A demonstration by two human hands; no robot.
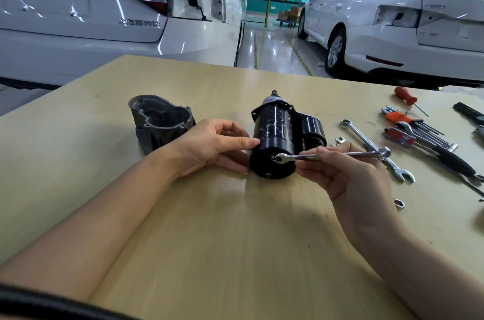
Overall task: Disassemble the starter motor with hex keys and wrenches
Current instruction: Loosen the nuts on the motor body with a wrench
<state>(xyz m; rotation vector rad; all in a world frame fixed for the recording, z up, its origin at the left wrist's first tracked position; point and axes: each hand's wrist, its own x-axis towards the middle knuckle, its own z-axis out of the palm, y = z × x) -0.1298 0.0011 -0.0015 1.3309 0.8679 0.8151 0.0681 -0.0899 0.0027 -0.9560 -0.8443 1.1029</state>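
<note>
Starter motor is lying on its side near the middle of the wooden table, end cap toward me, and I am reading the scene from the left. The grey drive-end housing is already sitting apart on the table, just left of the motor, so I judge the teardown is partly done. My left hand is cupping the black body, thumb and fingers curled against its side to steady it. On the rear cap, the open end of a combination wrench is sitting on a through-bolt head; my right hand is pinching the wrench shaft between thumb and fingertips. To do this step well, I am thinking the wrench end should be seated fully and squarely on the bolt head before I pull, with the left hand bracing against rolling. Further right, spare wrenches, a hex key set and a red-handled screwdriver are lying within reach.
</note>
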